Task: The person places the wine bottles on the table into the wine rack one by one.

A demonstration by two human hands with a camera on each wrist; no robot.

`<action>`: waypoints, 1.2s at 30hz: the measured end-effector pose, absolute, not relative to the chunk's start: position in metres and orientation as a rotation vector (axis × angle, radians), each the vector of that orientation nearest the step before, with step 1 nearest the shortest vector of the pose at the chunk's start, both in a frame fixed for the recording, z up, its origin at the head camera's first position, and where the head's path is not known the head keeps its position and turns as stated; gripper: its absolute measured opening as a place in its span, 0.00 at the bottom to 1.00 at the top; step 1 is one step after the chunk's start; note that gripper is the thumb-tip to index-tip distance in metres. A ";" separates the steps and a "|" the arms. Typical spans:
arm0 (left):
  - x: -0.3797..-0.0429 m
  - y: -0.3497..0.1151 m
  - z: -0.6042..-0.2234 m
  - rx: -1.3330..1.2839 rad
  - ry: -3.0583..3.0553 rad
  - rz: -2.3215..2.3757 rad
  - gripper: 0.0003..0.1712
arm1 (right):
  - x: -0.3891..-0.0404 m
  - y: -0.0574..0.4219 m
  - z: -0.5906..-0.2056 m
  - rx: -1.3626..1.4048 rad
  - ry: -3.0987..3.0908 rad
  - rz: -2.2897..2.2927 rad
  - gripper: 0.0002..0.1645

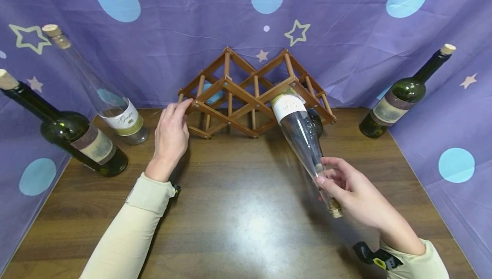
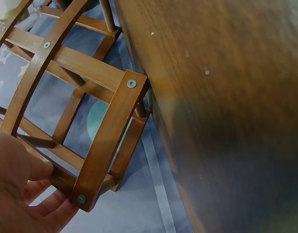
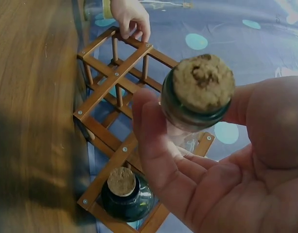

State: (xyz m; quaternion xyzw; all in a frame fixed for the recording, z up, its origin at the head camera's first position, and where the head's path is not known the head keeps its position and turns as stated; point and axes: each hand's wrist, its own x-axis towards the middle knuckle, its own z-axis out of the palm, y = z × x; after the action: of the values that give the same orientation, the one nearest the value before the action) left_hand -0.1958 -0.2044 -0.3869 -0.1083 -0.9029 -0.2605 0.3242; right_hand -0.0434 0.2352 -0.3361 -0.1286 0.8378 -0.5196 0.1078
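Seen from the head view, a pale cream sleeve [image 1: 121, 238] is covering the left forearm toward seven o'clock, its plain cloth creasing lightly and ending in a broad band-like cuff [image 1: 150, 195]. A small black device [image 1: 177, 190] is peeking out at the cuff's three o'clock side, showing a fleck of yellow. Toward five o'clock, a matching cream sleeve [image 1: 419, 268] is clothing the right arm. At its ten o'clock side a larger black device [image 1: 386, 260] is sitting, bearing a yellow marking [image 1: 379, 263] and ending in a rounded black piece [image 1: 362, 252]. Both the left grip [image 1: 171, 133] and right grip [image 1: 357, 193] are showing bare.
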 end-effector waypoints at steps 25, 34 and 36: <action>-0.197 -0.204 -0.388 -0.282 -2.345 -0.670 0.25 | -0.078 0.199 -0.335 -0.293 2.325 -1.694 0.34; -0.197 -0.205 -0.389 -0.270 -2.343 -0.685 0.25 | -0.086 0.190 -0.332 -0.277 2.372 -1.686 0.33; -0.198 -0.205 -0.390 -0.269 -2.342 -0.686 0.25 | -0.087 0.188 -0.331 -0.267 2.380 -1.684 0.33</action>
State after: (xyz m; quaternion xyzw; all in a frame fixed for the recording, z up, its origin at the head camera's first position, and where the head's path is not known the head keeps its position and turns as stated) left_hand -0.1976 -0.2047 -0.3897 -0.1031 -0.8982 -0.2632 0.3366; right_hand -0.0872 0.1880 -0.3313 -0.0905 0.8082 -0.5720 0.1069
